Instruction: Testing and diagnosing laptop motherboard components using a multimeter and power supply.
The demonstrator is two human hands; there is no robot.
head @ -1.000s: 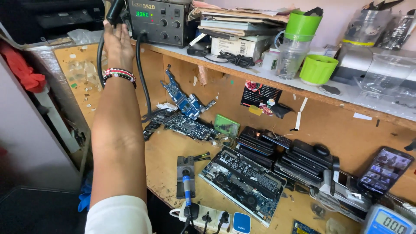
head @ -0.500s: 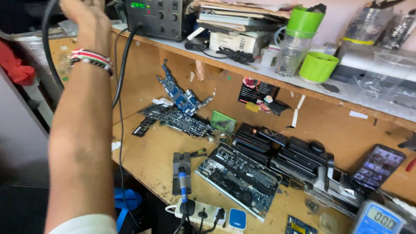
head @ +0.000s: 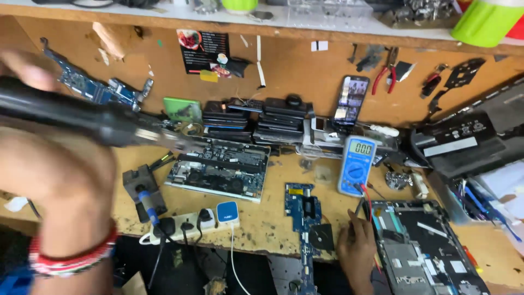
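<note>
My left hand (head: 52,175), blurred and close to the camera at the left, is shut on a black hot-air tool (head: 76,117). The tool's metal nozzle (head: 172,141) points right, over an opened laptop base (head: 218,169). Red and white bands circle that wrist. My right hand (head: 355,248) is low at the bench's front edge, between a blue circuit board (head: 303,210) and an open laptop chassis (head: 420,251). Its fingers lie by the red and black leads (head: 367,199) of a blue multimeter (head: 355,164). Its grip is unclear.
A white power strip (head: 185,226) with plugs lies at the front edge. Stacked black parts (head: 256,117), a lit phone (head: 352,98) and red pliers (head: 385,71) line the back board. A black laptop shell (head: 464,145) lies at the right, and a green cup (head: 483,22) stands on the shelf.
My left arm came down from the station on the shelf with the hot-air tool in hand. The view swung right, bringing my right hand, the multimeter and the chassis into sight.
</note>
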